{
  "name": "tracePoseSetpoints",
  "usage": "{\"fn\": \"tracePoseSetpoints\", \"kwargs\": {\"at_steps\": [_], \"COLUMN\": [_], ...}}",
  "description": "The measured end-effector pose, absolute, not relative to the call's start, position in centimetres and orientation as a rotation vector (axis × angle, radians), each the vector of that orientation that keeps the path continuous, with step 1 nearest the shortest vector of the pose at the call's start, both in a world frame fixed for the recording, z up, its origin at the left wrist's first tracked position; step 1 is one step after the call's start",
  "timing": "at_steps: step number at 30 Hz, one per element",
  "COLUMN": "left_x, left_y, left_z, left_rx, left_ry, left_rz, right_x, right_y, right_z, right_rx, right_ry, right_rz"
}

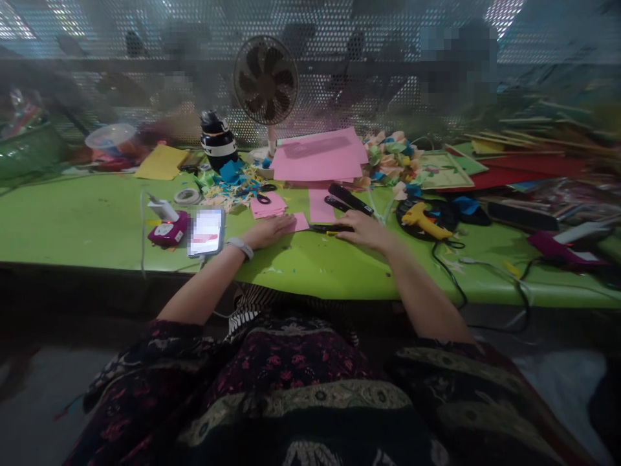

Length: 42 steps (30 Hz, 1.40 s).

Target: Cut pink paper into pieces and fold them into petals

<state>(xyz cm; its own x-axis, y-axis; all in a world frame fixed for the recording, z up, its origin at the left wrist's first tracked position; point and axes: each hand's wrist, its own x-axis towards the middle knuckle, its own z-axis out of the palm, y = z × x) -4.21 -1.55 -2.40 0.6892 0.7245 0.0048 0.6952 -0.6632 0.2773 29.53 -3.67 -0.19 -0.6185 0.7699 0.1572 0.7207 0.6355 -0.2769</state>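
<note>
My left hand [269,231] lies flat on the green table, fingers stretched over the edge of a small pink paper piece [297,223]. My right hand [363,230] has its fingers curled over a slim black-and-yellow tool [317,228], whose tip points at that paper; its exact kind is hard to make out. Just beyond the right hand lies a black stapler [350,198], partly over a pink paper strip [317,206]. A stack of small pink pieces [268,206] sits behind my left hand, with black-handled scissors [263,197] on it.
Larger pink sheets [317,155], paper scraps [233,188] and a black bottle [218,142] stand behind, before a fan [266,79]. A lit phone [206,232] and tape roll [188,197] are left. A yellow glue gun [425,220] with a trailing cord lies right.
</note>
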Motion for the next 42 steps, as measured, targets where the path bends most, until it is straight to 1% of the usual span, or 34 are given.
{"fn": "tracePoseSetpoints", "kwargs": {"at_steps": [10,19,42], "left_x": [-4.1,-4.2,-3.9], "left_y": [-1.6,-1.3,-1.5], "left_z": [-2.1,-2.1,-1.7], "left_rx": [2.636,2.582,2.592], "left_ry": [1.121,1.129,1.229], "left_rz": [0.168,0.257,0.161], "right_x": [29.2,28.4,25.8], "right_y": [-3.1,-3.1,-4.3], "right_z": [-0.9,-1.2,-0.7], "right_rx": [-1.144,-1.111,-1.120], "right_ry": [-2.578,-2.555,-2.584], "right_rz": [0.320,0.345,0.384]}}
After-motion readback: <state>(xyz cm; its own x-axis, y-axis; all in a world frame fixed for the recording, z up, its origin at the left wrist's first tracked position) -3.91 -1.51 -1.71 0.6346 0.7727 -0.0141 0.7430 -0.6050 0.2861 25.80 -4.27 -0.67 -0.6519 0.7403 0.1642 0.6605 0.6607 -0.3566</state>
